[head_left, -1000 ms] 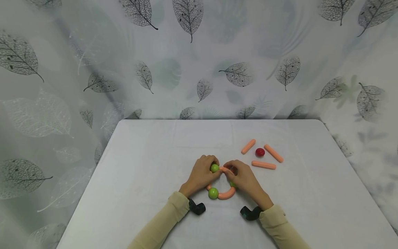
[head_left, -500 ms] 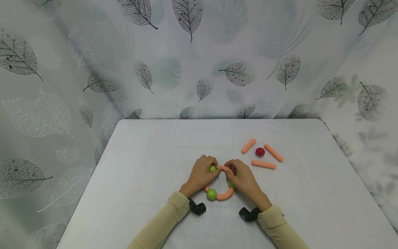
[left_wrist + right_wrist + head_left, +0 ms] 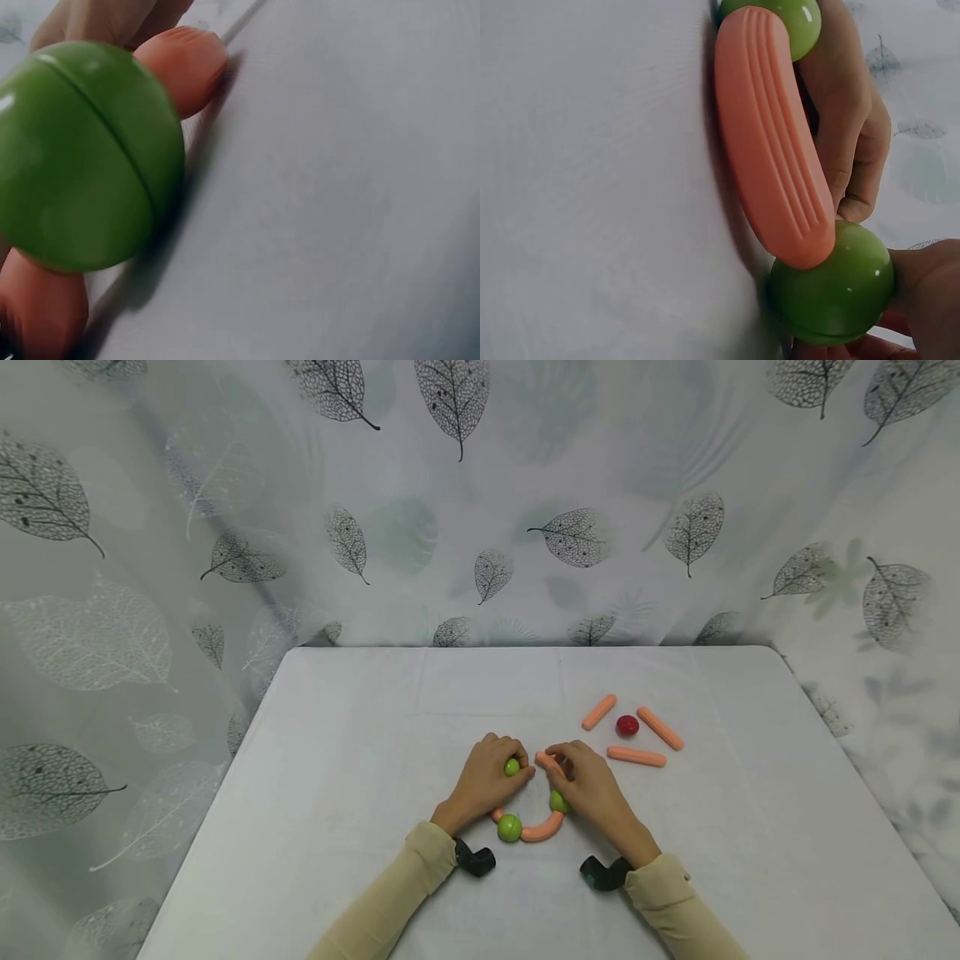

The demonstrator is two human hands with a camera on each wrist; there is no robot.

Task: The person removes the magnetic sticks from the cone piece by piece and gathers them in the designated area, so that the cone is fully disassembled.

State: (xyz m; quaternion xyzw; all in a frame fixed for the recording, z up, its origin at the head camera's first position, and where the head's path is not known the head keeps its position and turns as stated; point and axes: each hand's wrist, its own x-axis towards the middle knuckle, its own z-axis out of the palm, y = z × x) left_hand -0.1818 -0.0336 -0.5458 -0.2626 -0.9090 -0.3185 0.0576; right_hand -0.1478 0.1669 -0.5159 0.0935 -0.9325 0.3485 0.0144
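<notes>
While I look on through the head camera, the left hand [image 3: 483,781] has the upper green ball [image 3: 512,767] caught between curled fingers and thumb, and the right hand [image 3: 588,787] pinches the upper orange piece [image 3: 547,760], its free end facing that ball across a small gap. Nearer me on the table [image 3: 360,735], the lower green ball [image 3: 510,828] and lower orange piece [image 3: 542,830] run round to the side green ball [image 3: 558,802], partly behind the right hand. Three loose orange sticks [image 3: 599,712] [image 3: 660,728] [image 3: 636,756] lie around a red ball [image 3: 627,726].

To close that gap well, I'd brace the ball, square the end to it and push straight, sparing the other joints.

Over to the left wrist: the lower green ball looms large, the left orange piece [image 3: 46,304] touching it below; the left grip I can't make out.

Now the right wrist: the lower orange piece touches a green ball at each end, so I'd keep everything level; what the fingers behind hold, I can't tell.
</notes>
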